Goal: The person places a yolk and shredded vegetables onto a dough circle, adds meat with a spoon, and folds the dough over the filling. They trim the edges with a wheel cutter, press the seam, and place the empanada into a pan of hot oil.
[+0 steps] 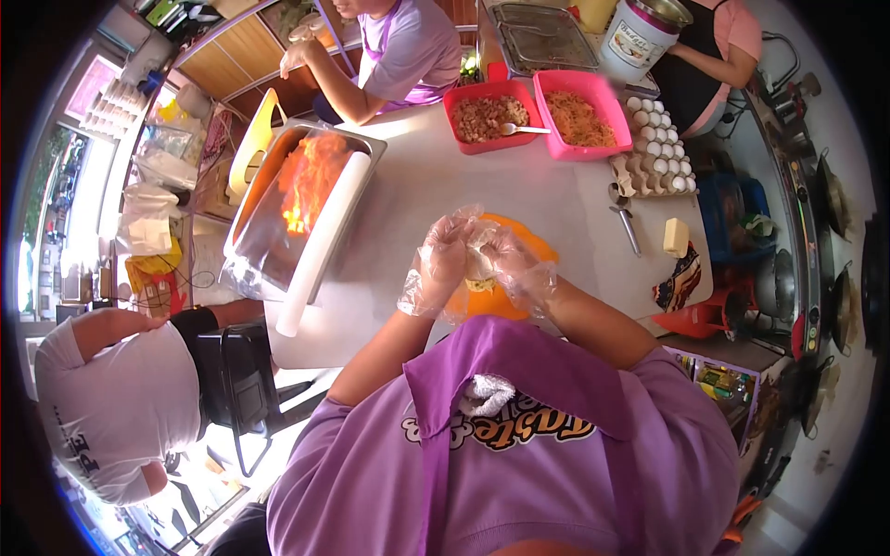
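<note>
Both of my hands wear clear plastic gloves and meet above an orange board or plate (530, 237) near the table's front edge. My left hand (447, 252) has its fingers bent inward around a small pale piece (480, 243). Against its other side, my right hand (510, 255) closes its fingers on the same piece. What exactly the piece is cannot be made out. Just below the fingers, a small yellowish bit (480, 284) shows over the orange surface.
Beyond my hands stand a red container (464, 139) with a white spoon and a pink container (623, 139). An egg tray (640, 181), a metal tool (627, 227) and a yellow block (676, 237) lie right. A metal tray (371, 153) stands left. Other people are around the table.
</note>
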{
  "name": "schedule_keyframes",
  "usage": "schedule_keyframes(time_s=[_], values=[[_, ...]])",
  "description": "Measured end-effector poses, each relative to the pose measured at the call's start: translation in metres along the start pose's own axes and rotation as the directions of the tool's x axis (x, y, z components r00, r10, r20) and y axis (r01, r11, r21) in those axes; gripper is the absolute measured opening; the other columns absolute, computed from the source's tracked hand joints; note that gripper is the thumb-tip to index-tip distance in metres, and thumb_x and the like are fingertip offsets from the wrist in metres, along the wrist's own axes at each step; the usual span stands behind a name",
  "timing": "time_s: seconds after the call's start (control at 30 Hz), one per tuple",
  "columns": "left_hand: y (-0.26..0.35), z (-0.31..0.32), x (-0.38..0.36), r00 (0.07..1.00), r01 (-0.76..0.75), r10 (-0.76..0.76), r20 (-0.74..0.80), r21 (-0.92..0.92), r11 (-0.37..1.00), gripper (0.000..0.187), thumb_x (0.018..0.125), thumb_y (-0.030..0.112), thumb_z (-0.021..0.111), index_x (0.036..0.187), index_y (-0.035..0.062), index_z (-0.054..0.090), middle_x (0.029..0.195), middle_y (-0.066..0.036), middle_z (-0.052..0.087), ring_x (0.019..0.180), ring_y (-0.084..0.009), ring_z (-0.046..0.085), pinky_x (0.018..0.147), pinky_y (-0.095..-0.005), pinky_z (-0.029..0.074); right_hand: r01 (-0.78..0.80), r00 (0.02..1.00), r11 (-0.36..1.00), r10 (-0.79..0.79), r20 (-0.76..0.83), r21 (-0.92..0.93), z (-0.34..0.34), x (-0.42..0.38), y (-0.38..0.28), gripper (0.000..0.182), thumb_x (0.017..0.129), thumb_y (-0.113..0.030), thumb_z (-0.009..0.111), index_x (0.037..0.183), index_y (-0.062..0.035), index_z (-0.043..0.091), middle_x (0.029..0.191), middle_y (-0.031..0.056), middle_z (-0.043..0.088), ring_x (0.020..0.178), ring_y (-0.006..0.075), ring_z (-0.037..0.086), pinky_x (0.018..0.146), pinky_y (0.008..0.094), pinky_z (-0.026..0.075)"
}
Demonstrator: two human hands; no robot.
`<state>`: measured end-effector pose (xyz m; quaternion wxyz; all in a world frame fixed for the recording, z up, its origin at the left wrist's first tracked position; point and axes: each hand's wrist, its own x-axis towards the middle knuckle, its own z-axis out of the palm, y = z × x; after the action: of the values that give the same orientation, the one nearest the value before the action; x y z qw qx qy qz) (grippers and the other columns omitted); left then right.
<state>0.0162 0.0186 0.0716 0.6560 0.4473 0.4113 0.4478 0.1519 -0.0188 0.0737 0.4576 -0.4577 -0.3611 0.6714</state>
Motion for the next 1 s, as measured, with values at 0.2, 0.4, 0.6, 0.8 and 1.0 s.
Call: schedule_keyframes(time_s=[0.2,0.4,0.6,0.8,1.0], values=[[-0.004,-0.005,0.012,0.999,0.011,0.0,-0.039,0.279,0.96,0.011,0.095,0.014,0.058,0.095,0.0041,0.061,0.087,-0.002,0.065,0.079,-0.0092,0.058,0.07,-0.0244,0.048,0.387,0.909,0.869,-0.305,0.283,-0.309,-0.03,0.022,0.029,0.025,0.092,-0.013,0.055,0.114,-0.004,0.059,0.101,0.004,0.061,0.092,0.0122,0.057,0.08,0.0301,0.048],[0.017,-0.009,0.022,0.933,0.347,-0.355,-0.049,-0.128,0.929,0.021,0.093,0.02,0.063,0.106,0.0042,0.058,0.09,-0.004,0.064,0.075,-0.0112,0.061,0.062,-0.0257,0.051,-0.003,0.981,0.976,0.045,0.189,-0.219,-0.015,0.009,-0.014,0.026,0.09,-0.015,0.058,0.114,-0.0045,0.058,0.104,0.0043,0.061,0.094,0.0126,0.058,0.079,0.0299,0.049],[0.021,-0.008,0.02,0.943,0.331,-0.329,-0.048,0.041,0.943,0.022,0.092,0.019,0.064,0.105,0.0023,0.058,0.094,-0.005,0.065,0.079,-0.0126,0.062,0.066,-0.0277,0.053,0.12,0.981,0.893,-0.039,0.19,-0.433,-0.022,0.012,0.002,0.037,0.092,-0.021,0.056,0.127,-0.0072,0.051,0.115,0.009,0.058,0.104,0.0178,0.056,0.089,0.0308,0.046],[0.018,-0.013,0.02,0.966,0.257,-0.254,0.047,-0.076,0.963,0.021,0.094,0.016,0.059,0.106,-0.0009,0.059,0.093,-0.009,0.066,0.08,-0.0149,0.064,0.068,-0.0286,0.055,0.093,0.986,0.721,0.028,0.163,-0.687,-0.012,0.016,0.009,0.033,0.09,-0.021,0.05,0.117,-0.0036,0.056,0.106,0.0135,0.063,0.095,0.0259,0.062,0.082,0.035,0.048],[0.011,-0.017,0.019,0.964,0.253,-0.256,0.069,0.045,0.966,0.03,0.097,0.024,0.055,0.112,-0.0012,0.057,0.097,-0.01,0.066,0.083,-0.018,0.066,0.071,-0.0317,0.056,-0.048,0.933,0.502,0.331,0.14,-0.864,-0.007,0.016,-0.015,0.051,0.094,-0.027,0.052,0.139,-0.0084,0.039,0.134,0.0106,0.049,0.125,0.0205,0.046,0.104,0.0323,0.036]])
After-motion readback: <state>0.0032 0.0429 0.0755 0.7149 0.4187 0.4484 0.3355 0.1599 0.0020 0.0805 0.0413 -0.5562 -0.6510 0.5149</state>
